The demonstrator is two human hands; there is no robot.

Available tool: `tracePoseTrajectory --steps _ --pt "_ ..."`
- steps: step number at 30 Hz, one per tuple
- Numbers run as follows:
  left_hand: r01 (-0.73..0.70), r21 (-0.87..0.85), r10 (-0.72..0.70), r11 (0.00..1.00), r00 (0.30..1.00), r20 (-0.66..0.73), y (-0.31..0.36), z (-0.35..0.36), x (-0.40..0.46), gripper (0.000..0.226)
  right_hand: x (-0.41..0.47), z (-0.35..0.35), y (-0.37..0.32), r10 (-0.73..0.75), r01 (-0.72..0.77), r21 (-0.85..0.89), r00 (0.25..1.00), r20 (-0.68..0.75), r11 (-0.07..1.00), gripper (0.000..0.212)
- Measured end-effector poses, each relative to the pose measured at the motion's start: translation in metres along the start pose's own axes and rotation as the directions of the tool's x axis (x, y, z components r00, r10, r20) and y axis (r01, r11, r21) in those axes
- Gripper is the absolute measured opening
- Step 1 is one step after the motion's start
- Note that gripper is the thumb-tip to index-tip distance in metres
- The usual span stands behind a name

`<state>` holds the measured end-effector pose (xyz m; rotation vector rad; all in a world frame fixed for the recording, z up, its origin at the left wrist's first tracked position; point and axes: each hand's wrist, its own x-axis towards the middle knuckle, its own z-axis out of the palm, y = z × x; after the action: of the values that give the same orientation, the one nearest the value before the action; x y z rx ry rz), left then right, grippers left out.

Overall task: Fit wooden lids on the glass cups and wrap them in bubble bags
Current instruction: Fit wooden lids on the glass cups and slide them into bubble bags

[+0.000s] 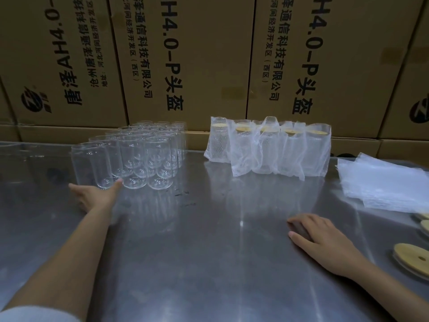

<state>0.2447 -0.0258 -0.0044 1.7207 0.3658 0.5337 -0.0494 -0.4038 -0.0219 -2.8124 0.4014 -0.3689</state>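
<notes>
1. Your left hand reaches far-left to the nearest bare glass cup; grip open, thumb and fingers spread at the cup's base, thumb tip touching the glass, nothing held.
2. Your right hand lies flat on the table, near right; grip open, fingers relaxed, holding nothing.
3. Bare glass cups stand upright in a tight cluster, far left, close to the cardboard boxes.
4. Wrapped cups, lids on inside bubble bags, stand in a row far centre-right, just beside the boxes.
5. Flat bubble bags are stacked at the right edge of the table.
6. Wooden lids lie at the near right edge, partly cut off by the frame.
7. Open table room: wide bare stretch between your hands, running from the near edge to the cups.
</notes>
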Motion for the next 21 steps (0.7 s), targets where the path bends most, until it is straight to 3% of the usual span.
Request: tracePoseTrajectory --steps 5,10,15,21 --pt "0.012 -0.001 -0.012 1.0 0.994 -0.109 -0.001 -0.001 0.006 0.084 -0.001 -0.002 -0.002 0.005 -0.005 -0.016 1.0 0.012 1.0 0.032" --pt "-0.031 -0.005 0.03 1.0 0.995 -0.095 -0.001 -0.006 -0.01 0.073 -0.002 -0.003 -0.005 0.013 -0.013 -0.022 1.0 0.012 1.0 0.033" --pt "-0.147 0.029 0.143 0.989 0.982 0.123 0.002 -0.015 -0.049 0.072 -0.003 -0.004 -0.008 0.013 -0.013 -0.03 1.0 0.009 0.999 0.035" --pt "-0.253 -0.095 0.266 0.963 0.834 0.483 0.014 -0.01 -0.122 0.07 -0.006 -0.008 -0.014 0.014 -0.013 0.02 0.999 -0.047 1.0 0.029"
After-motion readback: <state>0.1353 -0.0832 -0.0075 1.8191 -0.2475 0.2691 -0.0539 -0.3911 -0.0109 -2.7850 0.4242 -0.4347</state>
